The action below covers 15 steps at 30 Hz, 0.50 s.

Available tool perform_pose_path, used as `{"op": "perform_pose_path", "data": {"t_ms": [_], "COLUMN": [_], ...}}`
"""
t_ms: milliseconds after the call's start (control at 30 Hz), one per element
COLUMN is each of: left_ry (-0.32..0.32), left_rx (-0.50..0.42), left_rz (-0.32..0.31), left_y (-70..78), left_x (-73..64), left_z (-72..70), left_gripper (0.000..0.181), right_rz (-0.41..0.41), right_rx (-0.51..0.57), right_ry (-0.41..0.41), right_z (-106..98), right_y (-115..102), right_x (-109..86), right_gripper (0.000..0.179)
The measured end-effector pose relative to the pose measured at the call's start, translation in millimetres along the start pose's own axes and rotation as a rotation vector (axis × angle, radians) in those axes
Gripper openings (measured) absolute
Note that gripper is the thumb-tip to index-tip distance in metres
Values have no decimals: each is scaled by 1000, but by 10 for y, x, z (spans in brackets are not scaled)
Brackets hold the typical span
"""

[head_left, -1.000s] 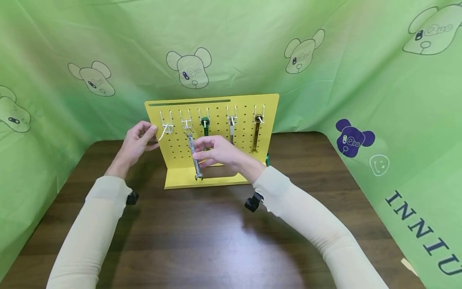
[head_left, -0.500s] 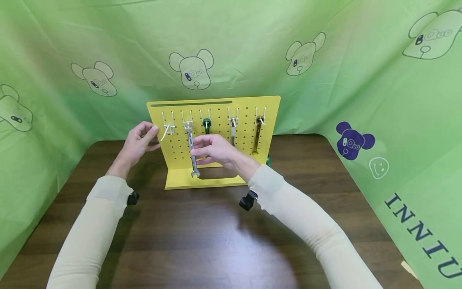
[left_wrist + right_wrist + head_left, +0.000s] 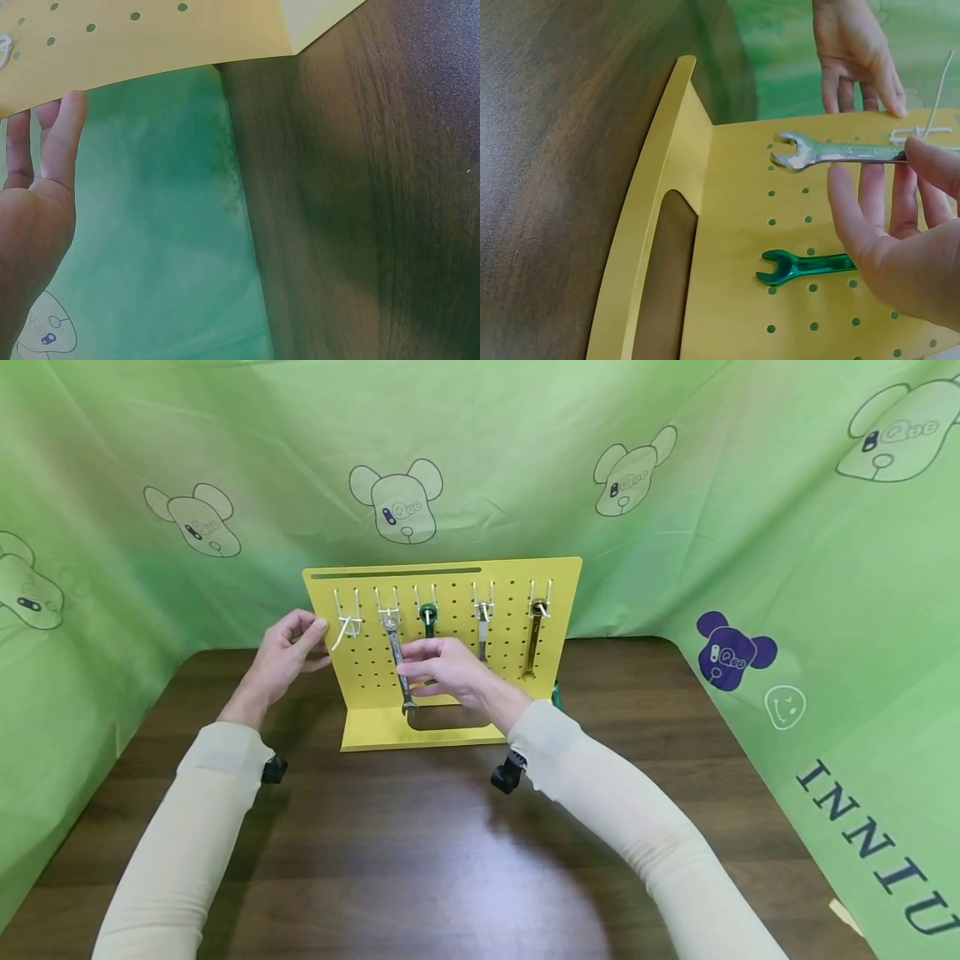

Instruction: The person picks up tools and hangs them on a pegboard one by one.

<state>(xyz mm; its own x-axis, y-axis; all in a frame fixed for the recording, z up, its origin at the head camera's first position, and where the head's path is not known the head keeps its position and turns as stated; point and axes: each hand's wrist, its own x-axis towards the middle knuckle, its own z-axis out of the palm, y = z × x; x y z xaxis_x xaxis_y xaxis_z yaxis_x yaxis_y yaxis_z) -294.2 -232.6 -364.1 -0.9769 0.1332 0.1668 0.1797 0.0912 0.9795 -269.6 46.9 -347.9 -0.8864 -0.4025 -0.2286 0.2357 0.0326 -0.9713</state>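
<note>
Silver wrench (image 3: 396, 647) is held upright, leaning slightly, in front of a yellow pegboard (image 3: 375, 731) by a person's right hand (image 3: 446, 670), the thumb and fingertips pinching its shank. Its ring end rises above the right hand to the second hook from the left; whether the hook passes through the ring cannot be told. The wrench's forked end points down below the fingers, over the board's base. The person's left hand (image 3: 288, 647) grips the board's left edge, thumb on the front face and fingers behind. Just right of the left thumb is a bent white hook (image 3: 347, 627). Directly behind the right hand's fingers, a green wrench (image 3: 810, 266) hangs from the third hook, its middle partly hidden in the head view. Behind the back of the right hand hangs a pale-handled wrench (image 3: 483, 628), its lower end covered, and farther right, clear of that hand, a bronze-coloured wrench (image 3: 533, 643). Below both hands spreads a dark wooden table (image 3: 412, 860); beyond them hangs a green cloth (image 3: 525, 485) printed with bear faces. A black wrist camera (image 3: 506, 772) sits beneath the right cuff.
</note>
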Motion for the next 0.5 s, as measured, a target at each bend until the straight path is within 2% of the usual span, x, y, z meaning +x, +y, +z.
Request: {"op": "perform_pose_path", "data": {"t_ms": [267,500], "left_ry": [1,-4], "left_rx": [-6,-26], "left_rz": [1,8], "left_y": [17,22], "left_x": [-7,-11], "left_z": [4,8], "left_gripper": [22,20], "right_rz": [4,-22], "right_rx": [76,110], "right_ry": [35,117], "right_z": [-1,75], "right_y": [67,106], "right_x": [51,83], "right_gripper": [38,36]}}
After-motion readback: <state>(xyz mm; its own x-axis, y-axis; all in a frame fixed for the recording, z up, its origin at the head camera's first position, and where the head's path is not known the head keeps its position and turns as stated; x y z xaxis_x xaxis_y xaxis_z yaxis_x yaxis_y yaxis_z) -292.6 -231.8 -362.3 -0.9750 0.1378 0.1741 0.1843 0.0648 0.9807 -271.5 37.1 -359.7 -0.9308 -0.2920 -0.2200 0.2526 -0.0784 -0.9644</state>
